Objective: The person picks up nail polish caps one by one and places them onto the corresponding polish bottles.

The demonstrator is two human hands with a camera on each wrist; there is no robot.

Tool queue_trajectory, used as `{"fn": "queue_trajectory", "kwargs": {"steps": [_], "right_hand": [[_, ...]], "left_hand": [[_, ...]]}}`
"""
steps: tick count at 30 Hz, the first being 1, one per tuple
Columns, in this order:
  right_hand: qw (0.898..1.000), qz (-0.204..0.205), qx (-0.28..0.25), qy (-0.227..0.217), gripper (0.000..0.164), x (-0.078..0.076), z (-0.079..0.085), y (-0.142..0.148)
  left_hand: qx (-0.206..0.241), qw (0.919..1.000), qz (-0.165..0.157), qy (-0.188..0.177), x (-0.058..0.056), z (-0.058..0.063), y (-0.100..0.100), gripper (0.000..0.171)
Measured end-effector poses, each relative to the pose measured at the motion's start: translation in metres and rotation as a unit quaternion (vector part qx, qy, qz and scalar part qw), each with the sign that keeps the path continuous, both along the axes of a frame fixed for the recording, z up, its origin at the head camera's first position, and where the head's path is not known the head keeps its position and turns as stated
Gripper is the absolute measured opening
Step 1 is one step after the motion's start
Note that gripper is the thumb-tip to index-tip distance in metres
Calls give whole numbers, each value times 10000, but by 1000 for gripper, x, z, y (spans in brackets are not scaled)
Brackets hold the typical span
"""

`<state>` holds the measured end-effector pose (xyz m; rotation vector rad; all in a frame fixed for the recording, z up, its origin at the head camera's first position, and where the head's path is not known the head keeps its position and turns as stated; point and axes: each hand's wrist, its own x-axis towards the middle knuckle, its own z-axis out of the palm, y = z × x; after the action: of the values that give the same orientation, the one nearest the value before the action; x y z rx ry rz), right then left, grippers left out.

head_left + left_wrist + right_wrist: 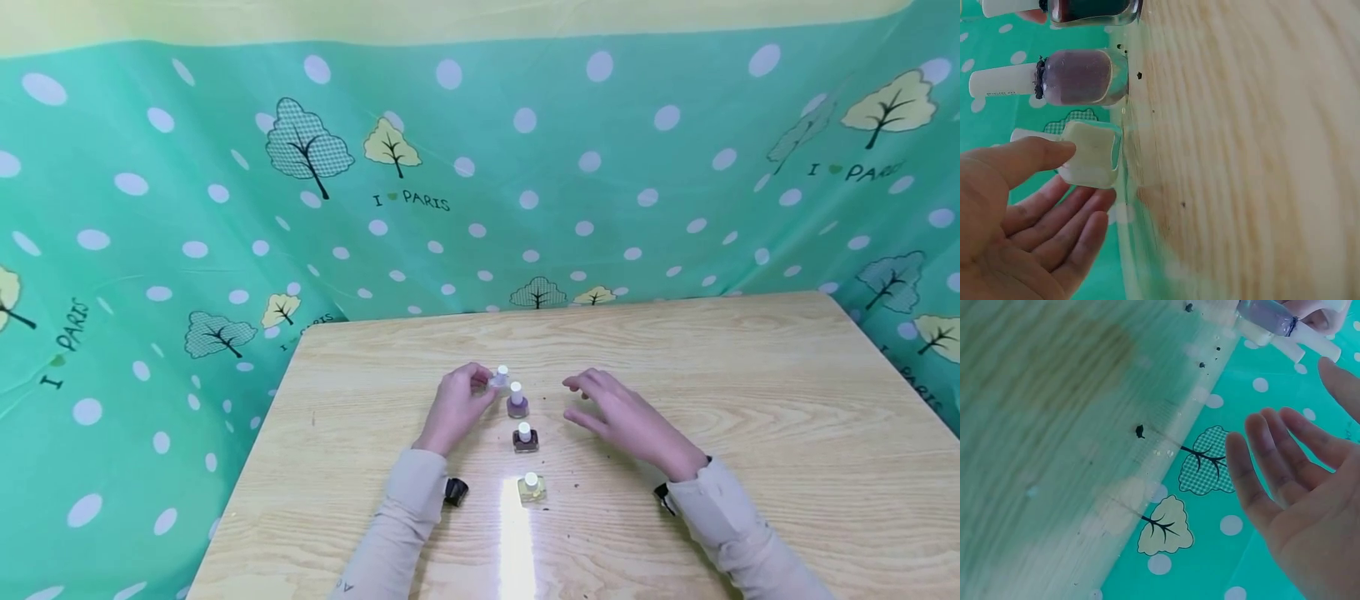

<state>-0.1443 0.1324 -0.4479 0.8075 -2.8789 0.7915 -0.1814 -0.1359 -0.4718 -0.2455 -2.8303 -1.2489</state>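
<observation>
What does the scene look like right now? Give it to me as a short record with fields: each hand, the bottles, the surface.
left hand: thumb and fingers pinch the farthest nail polish bottle, pale, white cap
right hand: open, fingers spread, hovers over the table beside the row, holds nothing
lilac bottle: upright, second from the far end
dark brown bottle: upright, third
yellow bottle: upright, nearest the person
layout: four bottles in one line running away from the person
surface: wooden table, with green spotted cloth behind
</observation>
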Motion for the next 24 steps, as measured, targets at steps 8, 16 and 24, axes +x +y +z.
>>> {"fn": "queue_trajectory", "kwargs": {"steps": [8,16,24], "right_hand": [[9999,-2,153,63,49,4,0,2],[9996,29,249,90,51,7,2,4],[9996,-82,265,27,52,9,5,2]], "left_hand": [[20,10000,-82,-7,-1,-3,-1,21],[70,9997,-158,-194,-4,-5,1,23],[-254,9997,-46,14,7,1,-7,36]]}}
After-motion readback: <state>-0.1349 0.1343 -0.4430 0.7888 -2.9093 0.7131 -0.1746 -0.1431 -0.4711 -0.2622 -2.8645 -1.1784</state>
